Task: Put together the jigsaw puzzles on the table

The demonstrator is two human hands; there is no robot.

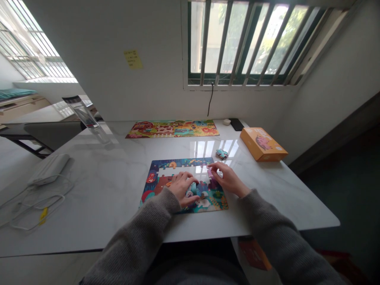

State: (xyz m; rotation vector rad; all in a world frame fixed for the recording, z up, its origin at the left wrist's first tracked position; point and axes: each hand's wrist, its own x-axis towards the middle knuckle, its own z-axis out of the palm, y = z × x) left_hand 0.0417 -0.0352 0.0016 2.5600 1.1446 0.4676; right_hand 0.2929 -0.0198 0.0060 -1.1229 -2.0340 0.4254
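A colourful jigsaw puzzle [150,177] lies on the white table in front of me, partly put together. A white gap shows inside its border. My left hand [181,188] rests over its middle, palm down with thumb and fingers apart. Between them shows a light blue patch with pieces [191,190]; whether these are loose I cannot tell. At the puzzle's right side my right hand [227,178] has thumb and fingertips closed together at a pink-purple puzzle piece [209,173] by the gap's edge. Beyond that hand lies a small pile of loose puzzle pieces [222,153].
A long finished puzzle [173,129] lies along the wall. At the right are an orange box [263,144], a black phone [236,124] and a small white case [227,122]. On the left stand a clear bottle [86,116] and a white device [50,170] with cables [38,227].
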